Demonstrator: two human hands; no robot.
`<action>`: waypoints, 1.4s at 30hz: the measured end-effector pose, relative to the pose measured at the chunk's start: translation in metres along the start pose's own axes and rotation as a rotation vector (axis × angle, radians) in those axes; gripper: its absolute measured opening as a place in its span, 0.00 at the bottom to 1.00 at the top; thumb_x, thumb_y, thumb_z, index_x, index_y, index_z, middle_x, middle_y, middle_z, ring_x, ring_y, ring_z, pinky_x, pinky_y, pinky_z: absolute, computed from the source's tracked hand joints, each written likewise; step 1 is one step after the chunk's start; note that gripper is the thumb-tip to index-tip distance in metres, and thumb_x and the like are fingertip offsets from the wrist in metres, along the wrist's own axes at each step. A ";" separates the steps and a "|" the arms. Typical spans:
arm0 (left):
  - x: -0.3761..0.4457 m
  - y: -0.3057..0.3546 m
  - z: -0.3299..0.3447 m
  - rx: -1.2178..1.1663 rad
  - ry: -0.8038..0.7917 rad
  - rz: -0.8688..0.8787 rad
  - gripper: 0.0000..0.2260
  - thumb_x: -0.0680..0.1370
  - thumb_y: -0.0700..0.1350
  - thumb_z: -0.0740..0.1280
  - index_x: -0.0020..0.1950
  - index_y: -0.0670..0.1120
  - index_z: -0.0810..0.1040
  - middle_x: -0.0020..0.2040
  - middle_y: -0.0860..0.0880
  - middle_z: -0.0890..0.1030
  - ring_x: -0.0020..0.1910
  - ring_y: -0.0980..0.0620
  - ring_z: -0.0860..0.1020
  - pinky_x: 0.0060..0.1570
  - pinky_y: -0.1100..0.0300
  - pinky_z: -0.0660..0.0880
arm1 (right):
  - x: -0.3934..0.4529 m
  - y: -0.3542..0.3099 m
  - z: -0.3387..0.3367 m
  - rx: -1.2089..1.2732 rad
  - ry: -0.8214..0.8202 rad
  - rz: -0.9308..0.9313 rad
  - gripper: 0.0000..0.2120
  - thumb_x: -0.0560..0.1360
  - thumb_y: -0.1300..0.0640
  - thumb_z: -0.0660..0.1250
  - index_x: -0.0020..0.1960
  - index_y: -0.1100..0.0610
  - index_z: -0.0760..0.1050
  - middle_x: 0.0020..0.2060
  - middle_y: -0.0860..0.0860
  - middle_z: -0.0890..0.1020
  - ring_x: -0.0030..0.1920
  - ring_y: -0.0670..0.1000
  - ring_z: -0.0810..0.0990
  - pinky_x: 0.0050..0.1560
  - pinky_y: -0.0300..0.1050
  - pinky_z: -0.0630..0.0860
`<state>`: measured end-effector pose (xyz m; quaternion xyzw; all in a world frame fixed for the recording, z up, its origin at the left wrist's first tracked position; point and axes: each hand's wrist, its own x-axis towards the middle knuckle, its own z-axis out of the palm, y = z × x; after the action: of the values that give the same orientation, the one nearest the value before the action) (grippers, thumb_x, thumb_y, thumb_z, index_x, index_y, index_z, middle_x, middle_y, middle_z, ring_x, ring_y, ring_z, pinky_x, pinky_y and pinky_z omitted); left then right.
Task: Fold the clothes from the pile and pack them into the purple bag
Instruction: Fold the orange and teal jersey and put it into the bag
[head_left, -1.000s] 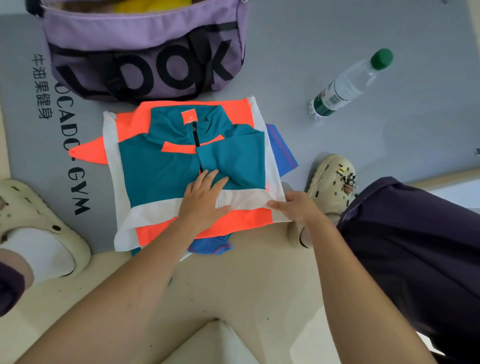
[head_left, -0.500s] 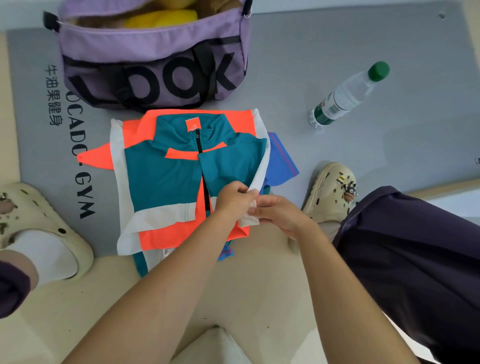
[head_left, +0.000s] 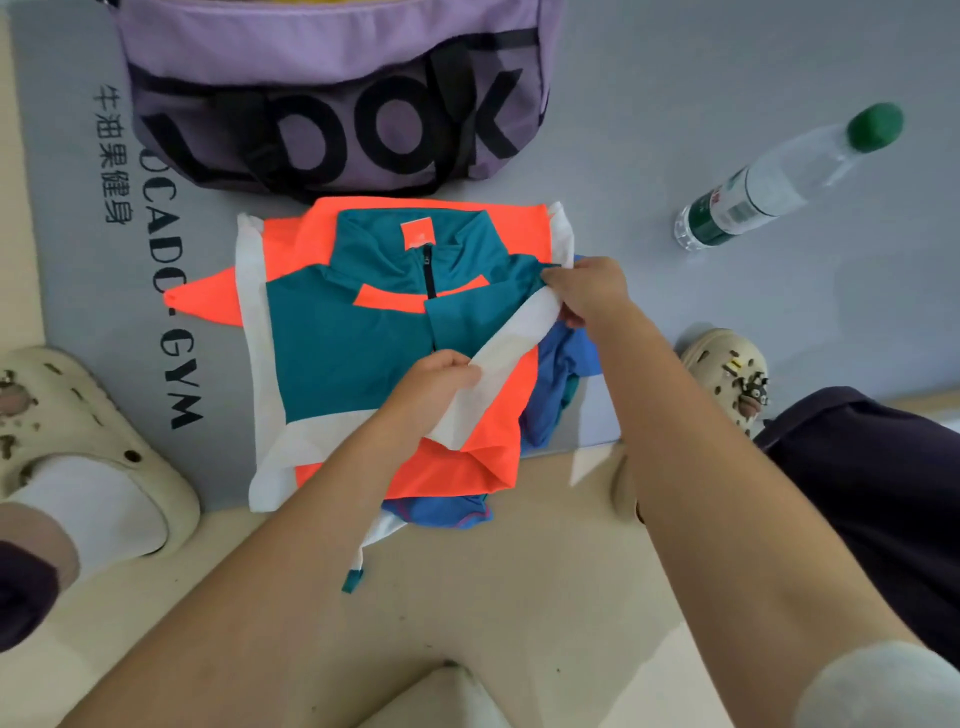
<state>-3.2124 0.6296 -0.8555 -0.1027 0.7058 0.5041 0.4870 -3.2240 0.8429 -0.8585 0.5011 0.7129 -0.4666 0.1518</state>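
Observation:
A teal, orange and white zip jacket (head_left: 343, 343) lies face up on the grey gym mat (head_left: 675, 62), just in front of the purple bag (head_left: 332, 88) with black lettering. My left hand (head_left: 436, 384) pinches the lower part of the jacket's right edge, which is lifted and folded inward. My right hand (head_left: 587, 291) grips the same edge higher up, near the shoulder. A blue garment (head_left: 558, 379) lies under the jacket and pokes out on the right and at the bottom.
A clear water bottle (head_left: 779, 176) with a green cap lies on the mat at the right. My cream clogs stand at the left (head_left: 88, 447) and right (head_left: 727, 364). Beige floor lies below the mat's near edge.
Both hands went from pressing the jacket flat to gripping its right edge. They have lifted it and pulled it inward. My right hand has moved up toward the shoulder, uncovering more of the blue garment.

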 end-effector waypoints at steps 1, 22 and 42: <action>0.002 0.001 0.001 0.020 0.019 0.005 0.08 0.77 0.51 0.69 0.41 0.50 0.74 0.38 0.52 0.76 0.40 0.52 0.75 0.42 0.62 0.69 | -0.001 -0.002 0.001 0.029 -0.004 -0.004 0.11 0.73 0.57 0.67 0.33 0.56 0.72 0.27 0.53 0.75 0.21 0.50 0.73 0.21 0.38 0.70; -0.038 -0.057 -0.163 0.017 0.467 -0.104 0.08 0.74 0.49 0.74 0.39 0.50 0.76 0.38 0.52 0.78 0.37 0.53 0.77 0.39 0.58 0.73 | -0.116 -0.104 0.194 0.034 -0.501 -0.408 0.12 0.76 0.54 0.70 0.53 0.61 0.74 0.40 0.59 0.80 0.33 0.58 0.81 0.32 0.50 0.78; -0.019 -0.099 -0.170 0.027 0.284 -0.161 0.12 0.70 0.53 0.77 0.45 0.51 0.78 0.48 0.51 0.83 0.41 0.54 0.80 0.42 0.59 0.75 | -0.088 0.007 0.122 -0.118 -0.129 -0.165 0.17 0.73 0.50 0.72 0.43 0.65 0.73 0.37 0.57 0.74 0.39 0.54 0.73 0.44 0.56 0.78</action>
<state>-3.2393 0.4379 -0.8986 -0.2227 0.7638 0.4343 0.4224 -3.2090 0.6933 -0.8653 0.3999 0.7667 -0.4659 0.1875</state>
